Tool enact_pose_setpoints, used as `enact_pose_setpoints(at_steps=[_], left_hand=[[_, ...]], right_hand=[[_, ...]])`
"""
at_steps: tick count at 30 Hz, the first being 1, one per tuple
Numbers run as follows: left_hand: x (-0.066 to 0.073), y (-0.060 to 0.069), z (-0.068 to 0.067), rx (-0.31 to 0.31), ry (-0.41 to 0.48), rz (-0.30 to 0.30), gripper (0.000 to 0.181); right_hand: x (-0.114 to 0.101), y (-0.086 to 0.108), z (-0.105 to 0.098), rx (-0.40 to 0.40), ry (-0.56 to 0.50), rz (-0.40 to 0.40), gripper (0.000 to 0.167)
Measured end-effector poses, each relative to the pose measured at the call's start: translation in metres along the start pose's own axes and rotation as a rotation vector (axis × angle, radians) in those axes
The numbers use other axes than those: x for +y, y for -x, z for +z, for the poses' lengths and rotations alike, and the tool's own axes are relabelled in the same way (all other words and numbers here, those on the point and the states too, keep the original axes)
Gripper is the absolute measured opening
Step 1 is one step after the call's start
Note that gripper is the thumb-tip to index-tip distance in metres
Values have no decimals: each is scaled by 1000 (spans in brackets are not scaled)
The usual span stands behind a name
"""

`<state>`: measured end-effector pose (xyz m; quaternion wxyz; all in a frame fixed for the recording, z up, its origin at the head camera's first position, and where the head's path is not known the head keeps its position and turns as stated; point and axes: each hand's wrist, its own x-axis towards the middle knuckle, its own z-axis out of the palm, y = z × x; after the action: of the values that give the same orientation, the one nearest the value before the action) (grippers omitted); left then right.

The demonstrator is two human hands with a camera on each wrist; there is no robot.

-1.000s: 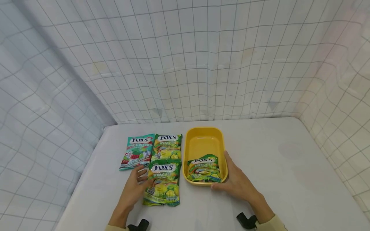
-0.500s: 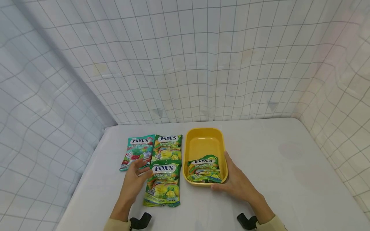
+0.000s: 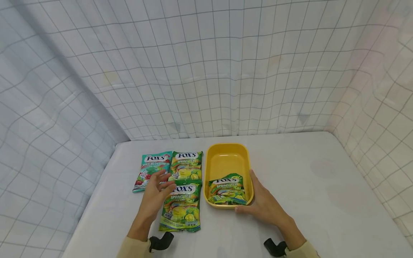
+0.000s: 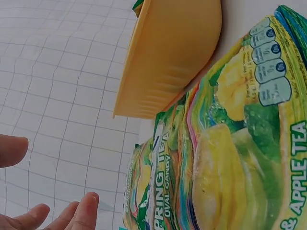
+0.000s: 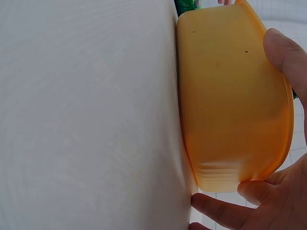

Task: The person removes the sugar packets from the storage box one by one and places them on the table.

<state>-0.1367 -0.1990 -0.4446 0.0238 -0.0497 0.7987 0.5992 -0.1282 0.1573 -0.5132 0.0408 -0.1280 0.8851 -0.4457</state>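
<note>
You have the yellow tub (image 3: 227,162) upright, one green candy bag (image 3: 227,189) in its near end. To its left, face up, lie two more green bags (image 3: 182,208) and one teal bag (image 3: 153,165).

Right hand (image 3: 267,203) holds the yellow tray (image 3: 227,160) (candy bag (image 3: 227,190) inside)

tray (image 3: 227,163) plain yellow; spring tea bags (image 3: 181,208) green, yellow; mint blossom bag (image 3: 148,166) teal, red; cloth wall (image 3: 222,61) white, grey-gridded
</note>
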Motion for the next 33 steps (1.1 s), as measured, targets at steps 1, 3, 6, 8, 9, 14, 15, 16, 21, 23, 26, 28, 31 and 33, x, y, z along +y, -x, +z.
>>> enact_pose_setpoints(at_steps=[1,3,6,8,9,14,15,16,21,23,26,28,31,33], left_hand=[[1,0,1,-10,9,9,68],[3,-1,3,-30,31,25,69],[7,-3,6,-58,49,44,71],[9,-5,8,-74,57,58,72],[10,-6,9,-80,59,64,72],[16,-9,13,-107,59,99,72],[17,-9,14,-110,61,105,72],[18,-9,15,-115,62,111,73],[21,-11,20,-139,76,106,76],[22,-12,22,-148,86,104,76],[24,-13,25,-170,109,120,77],[27,-15,27,-186,127,137,77],[34,-17,32,-208,137,152,77],[39,-19,35,-218,131,156,79]], right_hand=[[0,0,0,1,1,1,140],[0,0,0,2,5,1,140],[0,1,-1,3,10,2,139],[0,1,0,2,8,1,139],[0,1,0,2,8,2,139],[0,1,1,3,7,-3,139],[0,1,1,2,6,-4,139],[0,1,1,2,3,-5,139],[-1,1,1,-5,-2,0,140],[-2,0,0,-8,3,2,141],[-2,-1,0,-9,8,6,141],[-3,-1,0,-10,11,9,141],[-3,-1,0,-9,9,7,141],[-2,-2,0,-8,7,7,140]])
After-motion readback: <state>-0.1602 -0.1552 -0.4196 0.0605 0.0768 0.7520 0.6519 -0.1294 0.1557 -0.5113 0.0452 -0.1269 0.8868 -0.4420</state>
